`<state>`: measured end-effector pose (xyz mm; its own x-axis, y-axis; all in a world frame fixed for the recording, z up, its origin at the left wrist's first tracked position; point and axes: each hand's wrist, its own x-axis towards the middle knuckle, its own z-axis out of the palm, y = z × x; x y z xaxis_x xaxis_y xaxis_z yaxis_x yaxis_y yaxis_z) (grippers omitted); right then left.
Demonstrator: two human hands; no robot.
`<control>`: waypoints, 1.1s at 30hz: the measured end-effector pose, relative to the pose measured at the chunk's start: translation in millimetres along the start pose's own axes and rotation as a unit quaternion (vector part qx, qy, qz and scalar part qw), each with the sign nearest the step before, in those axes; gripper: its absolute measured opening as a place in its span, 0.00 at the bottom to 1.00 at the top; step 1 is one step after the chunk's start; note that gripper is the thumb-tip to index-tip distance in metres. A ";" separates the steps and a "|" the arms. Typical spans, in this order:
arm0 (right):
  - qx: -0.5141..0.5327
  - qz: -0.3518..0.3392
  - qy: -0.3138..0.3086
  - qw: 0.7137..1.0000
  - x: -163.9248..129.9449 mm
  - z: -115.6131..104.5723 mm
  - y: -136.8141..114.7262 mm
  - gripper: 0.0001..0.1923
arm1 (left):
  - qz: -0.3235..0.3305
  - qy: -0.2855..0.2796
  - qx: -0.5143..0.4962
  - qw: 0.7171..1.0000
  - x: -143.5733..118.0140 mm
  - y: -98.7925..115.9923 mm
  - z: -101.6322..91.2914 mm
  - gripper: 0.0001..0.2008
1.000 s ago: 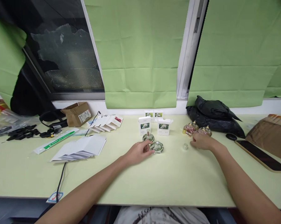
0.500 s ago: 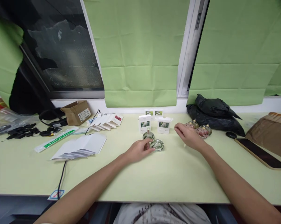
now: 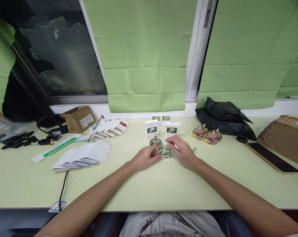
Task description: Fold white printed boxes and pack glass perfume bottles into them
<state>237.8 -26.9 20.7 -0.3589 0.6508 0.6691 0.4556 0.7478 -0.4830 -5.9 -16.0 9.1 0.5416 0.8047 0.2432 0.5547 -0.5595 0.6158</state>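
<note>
Hands meet at mid-table: the left hand (image 3: 145, 158) pinches a clear bottle (image 3: 165, 152) by its side, the right hand (image 3: 185, 152) touches it with loosely curled fingers. Behind stand a second bottle (image 3: 155, 141) and white boxes (image 3: 151, 129).

A small round clear glass bottle (image 3: 165, 151) with a silvery top sits flat on the pale green table, near the middle, closer to the far edge than the near edge. A second round clear glass bottle (image 3: 155, 141) stands just behind it to the left, touching or almost touching. Both look see-through with a green tint.
</note>
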 end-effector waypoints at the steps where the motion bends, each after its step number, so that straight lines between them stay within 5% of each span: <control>1: 0.001 -0.005 -0.004 1.000 0.0 0.9 0.0 0.12 | 0.000 0.000 -0.001 1.000 0.0 0.5 -0.1 0.20; 33: 0.020 -0.054 -0.012 0.998 -4.4 5.9 8.6 0.11 | 0.010 -0.011 -0.008 1.000 -0.9 2.9 -3.1 0.16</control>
